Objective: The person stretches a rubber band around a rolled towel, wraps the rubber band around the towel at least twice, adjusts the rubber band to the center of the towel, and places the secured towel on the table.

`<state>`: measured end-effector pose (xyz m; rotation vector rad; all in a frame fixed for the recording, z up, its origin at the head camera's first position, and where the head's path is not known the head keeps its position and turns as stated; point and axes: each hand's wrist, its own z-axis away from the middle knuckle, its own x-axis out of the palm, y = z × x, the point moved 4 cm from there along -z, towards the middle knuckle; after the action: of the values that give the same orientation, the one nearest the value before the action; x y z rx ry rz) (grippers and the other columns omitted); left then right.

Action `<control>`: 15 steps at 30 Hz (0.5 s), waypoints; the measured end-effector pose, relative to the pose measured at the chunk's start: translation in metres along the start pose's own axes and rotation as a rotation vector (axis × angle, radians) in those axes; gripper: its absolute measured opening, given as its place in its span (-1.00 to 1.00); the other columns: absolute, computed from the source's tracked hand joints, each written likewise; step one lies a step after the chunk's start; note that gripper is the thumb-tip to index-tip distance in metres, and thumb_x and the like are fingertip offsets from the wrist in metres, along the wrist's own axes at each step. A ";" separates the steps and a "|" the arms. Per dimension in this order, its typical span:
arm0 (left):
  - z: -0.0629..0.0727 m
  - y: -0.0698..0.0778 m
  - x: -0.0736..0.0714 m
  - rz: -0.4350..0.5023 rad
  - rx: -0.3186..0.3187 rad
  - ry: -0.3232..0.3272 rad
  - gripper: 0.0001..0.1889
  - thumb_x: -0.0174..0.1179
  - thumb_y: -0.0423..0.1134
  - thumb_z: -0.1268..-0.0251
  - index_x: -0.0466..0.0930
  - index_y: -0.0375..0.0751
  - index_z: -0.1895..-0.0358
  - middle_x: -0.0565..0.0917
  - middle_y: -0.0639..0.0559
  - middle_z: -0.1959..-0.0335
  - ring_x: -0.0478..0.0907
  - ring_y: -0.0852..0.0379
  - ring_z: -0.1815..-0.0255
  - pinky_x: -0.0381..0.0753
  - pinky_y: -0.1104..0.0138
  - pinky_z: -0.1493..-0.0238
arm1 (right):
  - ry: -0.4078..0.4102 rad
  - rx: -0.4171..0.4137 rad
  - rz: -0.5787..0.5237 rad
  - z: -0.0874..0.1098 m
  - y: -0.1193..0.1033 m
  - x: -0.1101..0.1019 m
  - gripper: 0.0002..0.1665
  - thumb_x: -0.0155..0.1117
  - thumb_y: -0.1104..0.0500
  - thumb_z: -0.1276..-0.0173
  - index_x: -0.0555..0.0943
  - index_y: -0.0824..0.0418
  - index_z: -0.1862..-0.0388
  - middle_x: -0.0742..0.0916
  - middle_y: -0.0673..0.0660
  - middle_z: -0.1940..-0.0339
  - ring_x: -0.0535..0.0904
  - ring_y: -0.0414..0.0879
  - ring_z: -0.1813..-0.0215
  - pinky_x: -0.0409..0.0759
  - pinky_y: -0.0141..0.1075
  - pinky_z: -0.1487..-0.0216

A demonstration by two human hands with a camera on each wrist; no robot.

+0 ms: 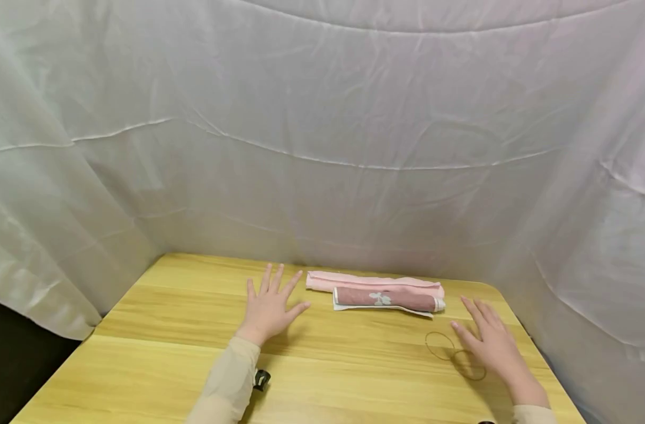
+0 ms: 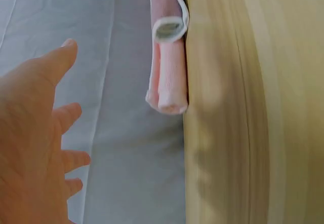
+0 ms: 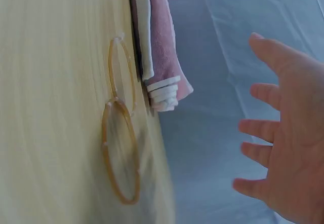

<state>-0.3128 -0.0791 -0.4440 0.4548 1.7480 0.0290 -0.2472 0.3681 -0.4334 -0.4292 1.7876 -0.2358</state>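
Observation:
Two rolled towels lie side by side near the back of the table. The rear one is a long light pink towel (image 1: 375, 281); in front of it is a shorter mauve towel (image 1: 354, 296) with white edges and a pale cherry-like motif. My left hand (image 1: 268, 312), fingers spread and holding nothing, hovers left of the towels. On the right, my right hand (image 1: 493, 344) is also spread above the table, its palm bare in the right wrist view. Close to its thumb lie two thin tan rubber bands (image 3: 105, 143), their loops meeting end to end.
The wooden table (image 1: 158, 359) has a rounded far right corner. Pale curtains (image 1: 322, 200) hang behind it and along both sides. A small black device (image 1: 261, 380) sits at the left wrist. Dark space shows beyond the table's left side.

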 end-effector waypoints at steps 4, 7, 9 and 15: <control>0.000 0.013 0.002 -0.008 0.032 0.018 -0.23 -0.14 0.46 -0.28 0.01 0.34 -0.52 -0.02 -0.07 -0.60 -0.28 -0.17 -0.63 -0.32 -0.35 -0.44 | -0.018 0.012 -0.127 -0.001 0.016 0.001 -0.19 0.04 -0.13 -0.48 0.07 0.14 -0.57 0.25 0.51 -0.47 0.14 0.55 -0.40 0.09 0.48 -0.24; 0.000 0.025 0.006 -0.010 0.065 0.026 -0.23 -0.15 0.45 -0.28 0.04 0.31 -0.52 0.04 -0.07 -0.59 -0.22 -0.17 -0.63 -0.25 -0.34 -0.45 | -0.070 0.054 -0.181 0.001 0.025 0.001 -0.21 0.00 -0.14 -0.51 0.12 0.23 -0.54 0.27 0.53 -0.45 0.15 0.56 -0.39 0.16 0.45 -0.24; -0.001 0.033 0.009 -0.003 0.091 0.028 -0.23 -0.14 0.45 -0.29 0.07 0.29 -0.52 0.07 -0.06 -0.59 -0.18 -0.16 -0.62 -0.20 -0.34 -0.45 | -0.101 0.076 -0.213 0.003 0.029 0.001 -0.25 -0.03 -0.12 -0.52 0.17 0.28 -0.51 0.29 0.53 -0.44 0.17 0.55 -0.39 0.21 0.43 -0.23; -0.007 0.060 0.016 0.021 0.193 0.047 -0.26 -0.13 0.42 -0.31 0.19 0.21 -0.48 0.20 -0.04 -0.54 0.01 -0.16 -0.59 -0.05 -0.33 -0.44 | -0.146 0.109 -0.288 0.008 0.044 0.001 -0.32 -0.08 -0.10 -0.55 0.26 0.30 -0.46 0.39 0.42 -0.43 0.28 0.39 -0.40 0.47 -0.06 -0.26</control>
<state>-0.3047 -0.0174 -0.4421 0.6176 1.8006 -0.1162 -0.2464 0.4084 -0.4526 -0.6106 1.5588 -0.4891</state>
